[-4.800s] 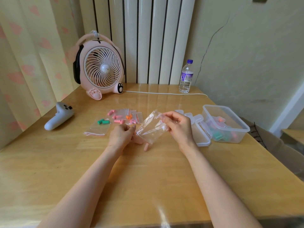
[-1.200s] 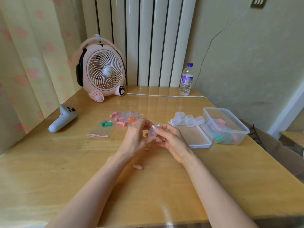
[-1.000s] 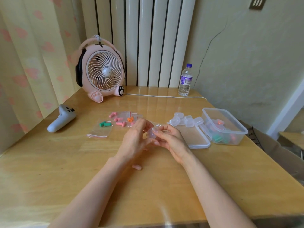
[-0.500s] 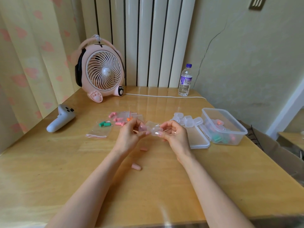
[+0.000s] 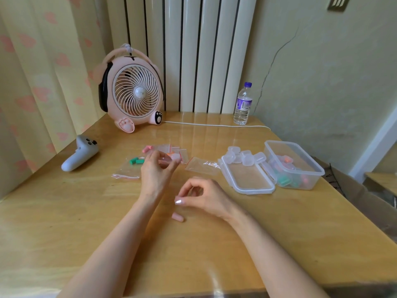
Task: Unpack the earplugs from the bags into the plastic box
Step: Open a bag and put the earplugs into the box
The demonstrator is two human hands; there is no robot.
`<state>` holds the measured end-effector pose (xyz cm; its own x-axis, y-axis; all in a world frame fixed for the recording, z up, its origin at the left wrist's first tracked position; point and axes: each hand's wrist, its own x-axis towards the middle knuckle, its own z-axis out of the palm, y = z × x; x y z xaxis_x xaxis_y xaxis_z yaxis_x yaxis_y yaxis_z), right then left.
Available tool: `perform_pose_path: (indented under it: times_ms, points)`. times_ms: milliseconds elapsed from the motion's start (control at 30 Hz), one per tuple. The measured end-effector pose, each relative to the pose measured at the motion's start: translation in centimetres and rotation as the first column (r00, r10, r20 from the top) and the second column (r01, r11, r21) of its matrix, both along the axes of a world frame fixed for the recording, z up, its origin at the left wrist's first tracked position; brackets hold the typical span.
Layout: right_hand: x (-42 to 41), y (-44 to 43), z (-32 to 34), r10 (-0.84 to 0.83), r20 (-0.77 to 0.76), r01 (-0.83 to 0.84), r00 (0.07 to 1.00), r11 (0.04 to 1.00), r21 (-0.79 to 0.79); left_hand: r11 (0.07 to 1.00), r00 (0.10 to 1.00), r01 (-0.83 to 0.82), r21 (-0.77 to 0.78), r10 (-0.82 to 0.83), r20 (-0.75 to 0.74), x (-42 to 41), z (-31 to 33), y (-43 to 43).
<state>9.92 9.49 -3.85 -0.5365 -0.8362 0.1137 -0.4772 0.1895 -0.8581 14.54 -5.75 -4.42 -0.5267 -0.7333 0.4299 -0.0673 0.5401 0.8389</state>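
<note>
Left grip [image 5: 158, 171] pinches a small clear plastic case [image 5: 175, 157], likely to empty it; right grip [image 5: 204, 196] curls low, its hold unclear, probably after the pink foam earplug [image 5: 177, 217] on the wooden table [image 5: 86, 211], well apart from the clear plastic box [image 5: 311, 181].

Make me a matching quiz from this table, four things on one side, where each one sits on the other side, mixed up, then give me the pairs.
Things:
1. water bottle
2. loose pink earplug
3. box lid
4. white controller

Places:
A. flat on the table, left of the plastic box
B. far left, near the curtain
C. just nearer to the person than the right hand
D. at the back, by the radiator

Pairs: 1-D, 2-C, 3-A, 4-B
</note>
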Motion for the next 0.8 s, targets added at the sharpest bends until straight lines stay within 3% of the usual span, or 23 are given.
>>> perform_pose_path:
  times_ms: [33, 100, 200, 300, 367, 433, 567, 667, 800]
  points:
    - [0.5, 0.2, 0.2, 0.089, 0.024, -0.09, 0.996, 0.995, 0.032, 1.0, 1.0, -0.022, -0.011, 0.022, 0.018, 0.0, -0.1, -0.1]
    - [1.2, 0.2, 0.3, 0.183, -0.071, -0.173, 0.981, 0.977, 0.125, 0.996, 0.997, -0.055, -0.064, 0.058, 0.042, 0.2, -0.2, -0.3]
    - [1.5, -0.2, -0.1, 0.198, -0.222, -0.163, 0.955, 0.973, 0.165, 0.991, 0.994, -0.054, -0.119, 0.065, 0.085, 0.1, -0.5, -0.7]
    - [1.5, -0.2, -0.2, 0.191, -0.209, -0.168, 0.959, 0.978, 0.126, 0.987, 0.995, -0.019, -0.161, 0.035, 0.096, 0.0, -0.7, -0.4]
    - [1.0, 0.0, 0.2, 0.099, -0.13, -0.099, 0.987, 0.995, 0.004, 0.983, 0.996, 0.006, -0.184, 0.01, 0.09, 0.0, -0.8, -0.3]
    - [-0.1, 0.4, 0.8, -0.083, -0.043, 0.074, 0.996, 0.983, -0.169, 0.98, 0.995, 0.051, -0.194, -0.033, 0.096, -0.2, -0.7, -0.4]
    - [-2.1, 1.2, 1.2, -0.349, 0.017, 0.33, 0.937, 0.868, -0.371, 0.952, 0.953, 0.283, -0.114, -0.266, 0.145, -0.2, -0.2, 0.7]
    - [-2.5, 1.4, 1.1, -0.429, -0.023, 0.388, 0.903, 0.838, -0.384, 0.891, 0.89, 0.448, -0.078, -0.436, 0.132, 0.0, 0.1, 1.8]
    - [-2.7, 1.0, 0.5, -0.419, -0.12, 0.367, 0.9, 0.877, -0.309, 0.858, 0.855, 0.509, -0.069, -0.494, 0.159, -0.1, -0.2, 1.9]
